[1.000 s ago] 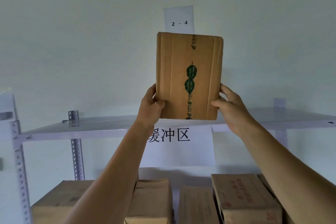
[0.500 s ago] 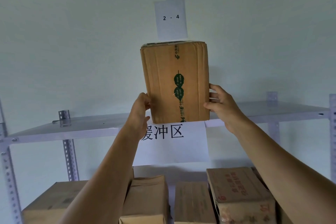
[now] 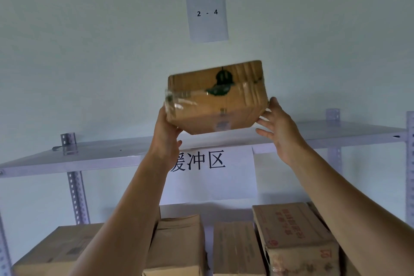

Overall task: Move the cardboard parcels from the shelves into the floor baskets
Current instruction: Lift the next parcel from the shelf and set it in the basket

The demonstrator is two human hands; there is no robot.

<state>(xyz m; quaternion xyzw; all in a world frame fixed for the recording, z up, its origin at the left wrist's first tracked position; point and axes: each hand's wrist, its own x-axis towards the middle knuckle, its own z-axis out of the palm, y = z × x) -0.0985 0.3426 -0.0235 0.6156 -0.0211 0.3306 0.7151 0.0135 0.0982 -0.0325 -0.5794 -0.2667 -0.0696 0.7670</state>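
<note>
A brown cardboard parcel (image 3: 215, 105) with clear tape and a green tape mark hangs tipped over, its taped face toward me, just above the white top shelf (image 3: 100, 154). My left hand (image 3: 164, 139) grips its lower left corner from below. Fingers spread and straight, my right hand (image 3: 280, 132) touches the parcel's lower right edge. Both arms reach up from the bottom of the view. No floor basket is in view.
Several more cardboard parcels stand on the shelf below, among them a red-printed one (image 3: 291, 237) at the right and a narrow one (image 3: 179, 244) in the middle. A paper sign (image 3: 212, 177) hangs from the top shelf. A "2 - 4" label (image 3: 207, 14) is on the wall. Perforated metal post (image 3: 77, 197) at left.
The parcel stood upright between both hands; it has now dropped lower and tipped its top toward me. My right hand's fingers have spread off its side.
</note>
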